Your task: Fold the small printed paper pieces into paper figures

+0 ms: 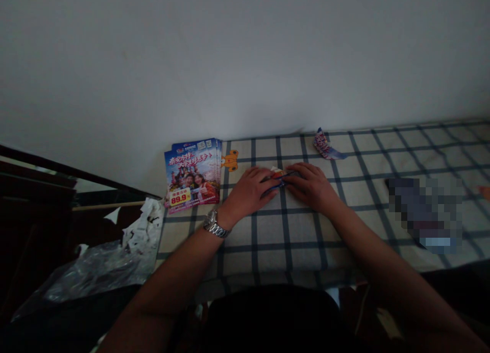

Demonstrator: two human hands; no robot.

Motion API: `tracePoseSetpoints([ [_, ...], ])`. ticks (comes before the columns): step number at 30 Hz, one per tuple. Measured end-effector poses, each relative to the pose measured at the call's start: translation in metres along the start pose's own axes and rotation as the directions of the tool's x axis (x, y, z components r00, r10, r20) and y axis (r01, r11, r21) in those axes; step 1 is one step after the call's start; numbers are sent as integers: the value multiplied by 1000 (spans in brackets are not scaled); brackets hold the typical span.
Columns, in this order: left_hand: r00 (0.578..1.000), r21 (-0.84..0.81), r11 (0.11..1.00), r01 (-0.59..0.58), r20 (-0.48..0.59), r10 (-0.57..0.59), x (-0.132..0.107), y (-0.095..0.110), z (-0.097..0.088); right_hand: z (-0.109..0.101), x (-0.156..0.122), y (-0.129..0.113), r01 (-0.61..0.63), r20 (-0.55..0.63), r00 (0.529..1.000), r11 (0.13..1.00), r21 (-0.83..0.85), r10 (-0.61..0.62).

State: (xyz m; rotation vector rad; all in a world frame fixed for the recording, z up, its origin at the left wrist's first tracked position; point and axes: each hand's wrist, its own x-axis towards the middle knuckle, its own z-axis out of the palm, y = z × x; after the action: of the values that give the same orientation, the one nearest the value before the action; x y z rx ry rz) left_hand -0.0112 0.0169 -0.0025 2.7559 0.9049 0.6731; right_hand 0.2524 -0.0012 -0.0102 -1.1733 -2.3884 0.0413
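Both hands meet over the checked tablecloth, near the middle of the view. Between them is a small folded piece of printed paper (pixel 281 179), blue with some red and white, mostly covered by fingers. My left hand (pixel 250 190), with a metal watch on the wrist, is closed on its left side. From the right, my right hand (pixel 311 187) grips the other side with its fingertips. A stack of printed flyers (pixel 193 177) lies left of my left hand. Beyond my right hand rests a crumpled or folded flyer (pixel 326 148) in similar colours.
The checked tablecloth (pixel 268 241) runs along a pale wall (pixel 268 62). A dark flat object (pixel 415 205), partly pixelated, lies at the right. Another person's fingertip (pixel 485 192) shows at the right edge. Torn white paper (pixel 143 228) and clear plastic (pixel 95 271) are at lower left.
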Motion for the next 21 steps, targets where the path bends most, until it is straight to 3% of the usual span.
tracePoseSetpoints([
  [7,997,-23,999,-35,65,36,0,5,-1,3,-2,4,-31,-22,999,999,-14,31],
  [13,991,66,997,-40,128,32,1,12,-5,3,-2,6,-16,-10,1000,1000,17,16],
  [21,992,127,990,-54,121,38,0,14,-1,3,-3,8,9,13,1000,997,79,-10],
])
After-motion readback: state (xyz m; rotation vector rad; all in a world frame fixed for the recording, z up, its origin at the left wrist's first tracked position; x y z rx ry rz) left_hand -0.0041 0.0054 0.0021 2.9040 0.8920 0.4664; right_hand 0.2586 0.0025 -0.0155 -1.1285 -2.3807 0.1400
